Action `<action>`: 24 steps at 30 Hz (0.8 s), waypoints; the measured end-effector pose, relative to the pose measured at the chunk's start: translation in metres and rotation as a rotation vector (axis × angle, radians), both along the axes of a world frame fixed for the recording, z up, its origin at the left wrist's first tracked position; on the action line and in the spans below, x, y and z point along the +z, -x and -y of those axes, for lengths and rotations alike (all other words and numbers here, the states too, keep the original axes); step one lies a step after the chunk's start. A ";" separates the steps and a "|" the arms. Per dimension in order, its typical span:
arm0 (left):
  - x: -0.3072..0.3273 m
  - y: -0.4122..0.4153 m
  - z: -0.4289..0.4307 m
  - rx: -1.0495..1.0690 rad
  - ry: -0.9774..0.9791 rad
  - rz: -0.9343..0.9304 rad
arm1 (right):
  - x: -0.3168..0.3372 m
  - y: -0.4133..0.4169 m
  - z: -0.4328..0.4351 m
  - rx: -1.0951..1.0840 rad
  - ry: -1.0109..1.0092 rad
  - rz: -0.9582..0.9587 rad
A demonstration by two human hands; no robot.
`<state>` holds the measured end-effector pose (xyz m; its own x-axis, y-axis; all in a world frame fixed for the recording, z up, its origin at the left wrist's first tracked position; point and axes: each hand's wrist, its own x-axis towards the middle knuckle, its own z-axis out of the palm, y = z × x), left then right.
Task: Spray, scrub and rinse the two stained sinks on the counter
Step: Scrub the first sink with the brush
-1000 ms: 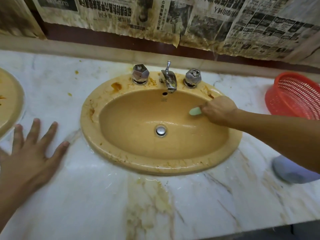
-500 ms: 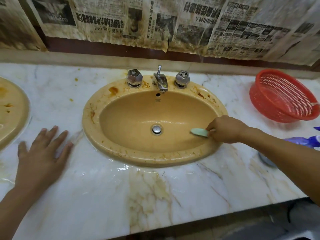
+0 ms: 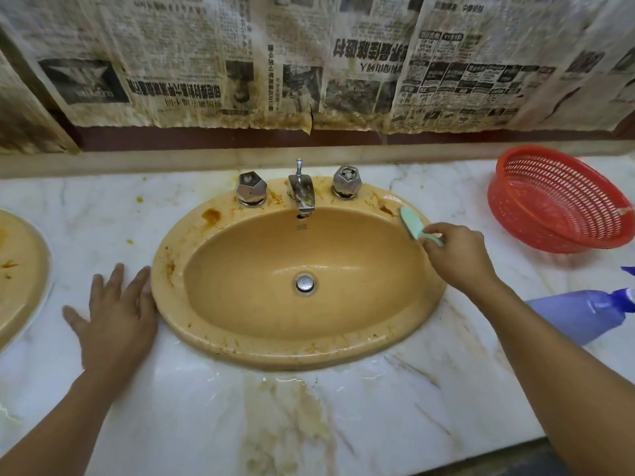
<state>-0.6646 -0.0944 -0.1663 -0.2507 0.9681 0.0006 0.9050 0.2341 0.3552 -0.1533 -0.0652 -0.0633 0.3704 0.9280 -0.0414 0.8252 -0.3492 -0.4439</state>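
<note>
A tan oval sink sits in the marble counter, its rim marked with brown-orange stains, mostly at the back and left. My right hand grips a pale green scrub brush, whose head lies on the sink's back right rim beside a brown stain. My left hand rests flat on the counter, fingers spread, touching the sink's left edge. A second stained sink shows partly at the far left. A chrome faucet with two knobs stands at the back.
A purple spray bottle lies on its side on the counter at the right. A red plastic colander stands at the back right. Stained newspaper covers the wall. The wet marble counter ends at a front edge low in view.
My right hand has carried the brush from the bowl's lower right wall up to the back right rim. My left hand has shifted right to the sink's edge.
</note>
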 end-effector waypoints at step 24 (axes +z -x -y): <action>0.013 -0.015 -0.003 0.082 0.048 0.062 | 0.012 0.074 -0.115 0.195 -0.012 0.089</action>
